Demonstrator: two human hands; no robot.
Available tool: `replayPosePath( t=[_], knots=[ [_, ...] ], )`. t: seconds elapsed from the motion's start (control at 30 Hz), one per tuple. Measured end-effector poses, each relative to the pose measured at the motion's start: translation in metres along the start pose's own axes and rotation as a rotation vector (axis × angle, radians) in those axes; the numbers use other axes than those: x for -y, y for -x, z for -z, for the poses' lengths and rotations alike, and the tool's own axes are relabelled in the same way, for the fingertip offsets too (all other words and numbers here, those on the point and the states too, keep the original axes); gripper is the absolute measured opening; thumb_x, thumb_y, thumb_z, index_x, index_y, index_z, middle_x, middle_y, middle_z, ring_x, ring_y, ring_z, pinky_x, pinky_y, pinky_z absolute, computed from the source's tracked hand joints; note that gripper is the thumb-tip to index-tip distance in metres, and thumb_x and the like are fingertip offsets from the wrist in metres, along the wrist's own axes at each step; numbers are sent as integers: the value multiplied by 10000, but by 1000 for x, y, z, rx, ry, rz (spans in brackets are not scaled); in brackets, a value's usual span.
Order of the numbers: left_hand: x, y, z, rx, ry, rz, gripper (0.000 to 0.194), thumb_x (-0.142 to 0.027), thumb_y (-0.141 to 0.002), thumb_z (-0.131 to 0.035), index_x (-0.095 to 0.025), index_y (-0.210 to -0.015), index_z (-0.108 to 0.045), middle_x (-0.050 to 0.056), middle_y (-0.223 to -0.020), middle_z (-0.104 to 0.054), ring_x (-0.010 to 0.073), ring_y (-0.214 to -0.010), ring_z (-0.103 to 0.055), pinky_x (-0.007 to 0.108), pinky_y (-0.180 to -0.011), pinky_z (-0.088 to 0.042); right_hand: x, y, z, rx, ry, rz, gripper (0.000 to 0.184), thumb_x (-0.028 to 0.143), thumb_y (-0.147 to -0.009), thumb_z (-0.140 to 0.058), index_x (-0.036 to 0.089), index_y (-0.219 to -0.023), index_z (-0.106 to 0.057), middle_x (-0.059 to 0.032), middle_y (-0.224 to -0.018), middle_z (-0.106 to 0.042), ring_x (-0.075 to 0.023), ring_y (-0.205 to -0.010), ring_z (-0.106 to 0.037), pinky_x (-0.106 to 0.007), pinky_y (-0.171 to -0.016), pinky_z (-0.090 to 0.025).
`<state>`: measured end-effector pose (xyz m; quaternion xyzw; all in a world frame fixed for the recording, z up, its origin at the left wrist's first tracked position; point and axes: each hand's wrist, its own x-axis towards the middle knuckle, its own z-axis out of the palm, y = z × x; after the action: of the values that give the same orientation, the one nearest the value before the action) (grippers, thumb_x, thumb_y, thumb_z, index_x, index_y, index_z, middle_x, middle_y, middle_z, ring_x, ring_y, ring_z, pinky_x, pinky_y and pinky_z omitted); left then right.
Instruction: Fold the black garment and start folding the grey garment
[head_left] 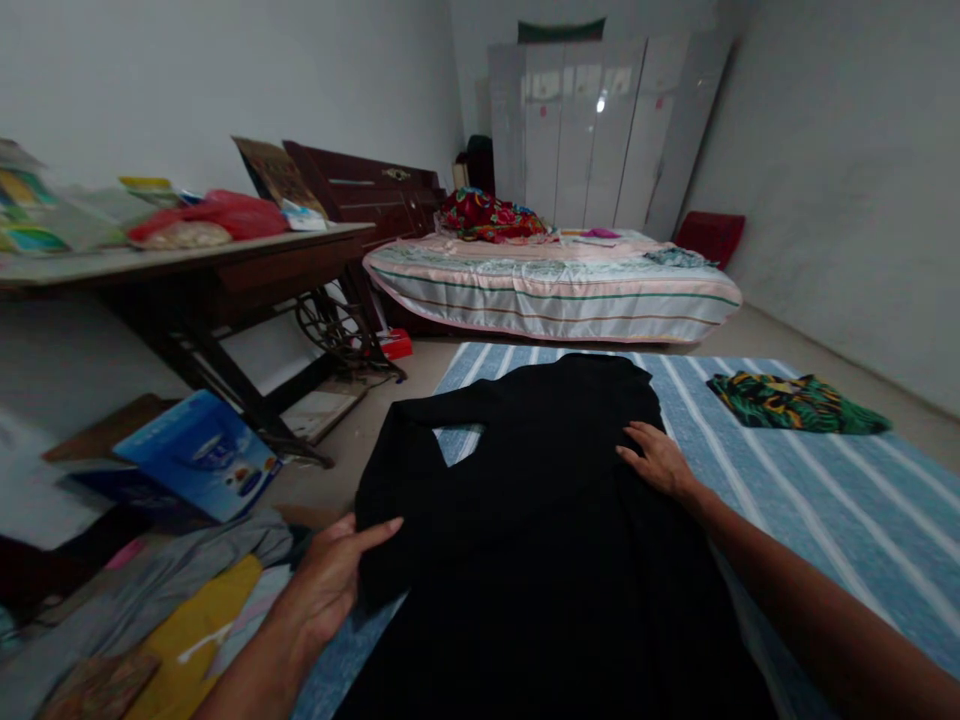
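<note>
Head view: black garment [525, 490] lies between my hands on the blue striped sheet [757, 455], long axis near to far, collar at the far end. My left hand [330, 572], nearer the bent sleeve [384, 480], pinches its near end, thumb on top, fingertips hidden. My right hand [656, 458] rests loosely spread on the garment's right edge, gripping nothing. Hem cut off near; right sleeve indistinguishable, black on black.

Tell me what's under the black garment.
The blue sheet shows around the black garment and through the gap beside its sleeve. The dark cloth covers the rest, so anything else beneath it cannot be seen.
</note>
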<state>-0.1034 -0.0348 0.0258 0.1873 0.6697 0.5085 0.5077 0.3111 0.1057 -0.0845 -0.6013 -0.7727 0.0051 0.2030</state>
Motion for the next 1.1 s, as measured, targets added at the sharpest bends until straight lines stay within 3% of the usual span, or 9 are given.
replayPosePath(
  t=[0.2,0.43,0.6,0.7,0.87,1.0,1.1],
  knots=[
    [10,-9,5,23,-54,-47,470,49,-606,-688,-133,-1028,-590,49,-748,-717,207,-631,-690,272,-582,-574,2,-2,2,28,-8,-17,526,451,-850,-433,79,-1187,-590,-178,-1291,-523,-275,-1210,-465,-392,-1038,-347],
    [11,-8,4,33,-96,3,394,-72,-650,-736,-170,-1014,-621,49,-779,-725,225,-679,-697,282,-600,-581,10,-5,15,86,1,-67,529,420,-843,-461,60,-1219,-561,-182,-1304,-511,-262,-1218,-462,-360,-1031,-346],
    [5,1,-2,40,-78,-81,495,1,-599,-730,-156,-1051,-601,55,-806,-728,215,-684,-699,255,-591,-577,37,-16,37,82,48,-79,529,467,-854,-438,100,-1215,-557,-189,-1316,-492,-331,-1264,-382,-481,-1043,-270],
    [3,6,-5,17,-49,-102,459,11,-587,-726,-152,-1002,-620,52,-800,-728,207,-657,-696,250,-576,-574,61,-17,37,102,58,-33,519,514,-856,-431,170,-1228,-545,-144,-1357,-467,-310,-1292,-350,-466,-1065,-221],
    [3,4,-2,13,-14,-89,484,10,-591,-720,-145,-1037,-618,64,-806,-728,219,-678,-697,260,-570,-574,82,-3,19,281,55,-48,872,705,-795,-389,74,-1395,-348,-213,-1463,-290,-354,-1363,-204,-455,-1079,-192],
    [4,4,0,19,-17,-91,521,17,-596,-715,-152,-1079,-613,66,-856,-729,208,-707,-698,238,-583,-569,80,-1,18,374,54,-49,936,744,-789,-332,53,-1420,-298,-226,-1493,-202,-349,-1383,-132,-460,-1091,-163],
    [5,5,0,40,-28,-72,527,-3,-614,-720,-159,-1102,-600,75,-895,-727,227,-758,-699,265,-610,-577,82,-10,26,368,61,-33,993,789,-751,-333,63,-1427,-288,-221,-1499,-185,-349,-1385,-116,-471,-1096,-143]
  ],
)
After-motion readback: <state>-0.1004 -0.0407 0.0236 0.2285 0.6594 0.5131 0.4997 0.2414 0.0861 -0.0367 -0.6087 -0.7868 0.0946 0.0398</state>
